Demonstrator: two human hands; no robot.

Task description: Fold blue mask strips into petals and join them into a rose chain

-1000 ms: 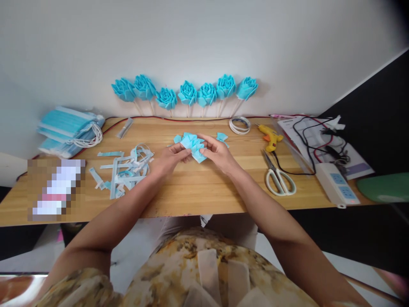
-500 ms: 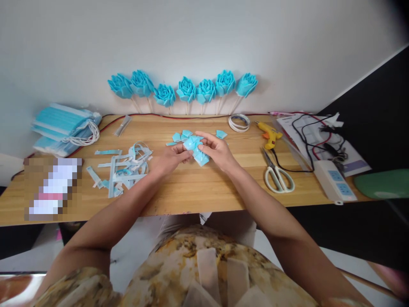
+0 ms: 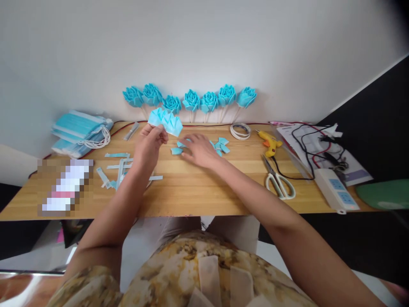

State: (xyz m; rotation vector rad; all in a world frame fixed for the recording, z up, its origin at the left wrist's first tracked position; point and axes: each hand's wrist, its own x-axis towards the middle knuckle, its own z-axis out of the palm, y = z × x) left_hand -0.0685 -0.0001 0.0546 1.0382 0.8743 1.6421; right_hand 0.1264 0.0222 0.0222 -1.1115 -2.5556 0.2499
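My left hand [image 3: 147, 146] is raised above the wooden table [image 3: 204, 187] and pinches a strip of joined light-blue petals [image 3: 166, 120] that fans out above the fingers. My right hand [image 3: 200, 150] lies low over the table with its fingers stretched toward several small loose blue petal pieces [image 3: 220, 145]. One loose piece [image 3: 176, 150] lies just left of its fingertips. I cannot tell whether the fingers touch any piece.
Several finished blue roses on sticks [image 3: 191, 100] lean on the wall. A stack of blue face masks [image 3: 79, 132] sits far left, cut strips [image 3: 118, 168] beside it. A tape roll [image 3: 240, 130], yellow glue gun [image 3: 270, 143], scissors [image 3: 277, 181] and power strip [image 3: 335, 189] lie right.
Both hands held the petal cluster together before. Now my left hand has lifted it up and to the left alone, and my right hand has let go and reached down to the loose pieces.
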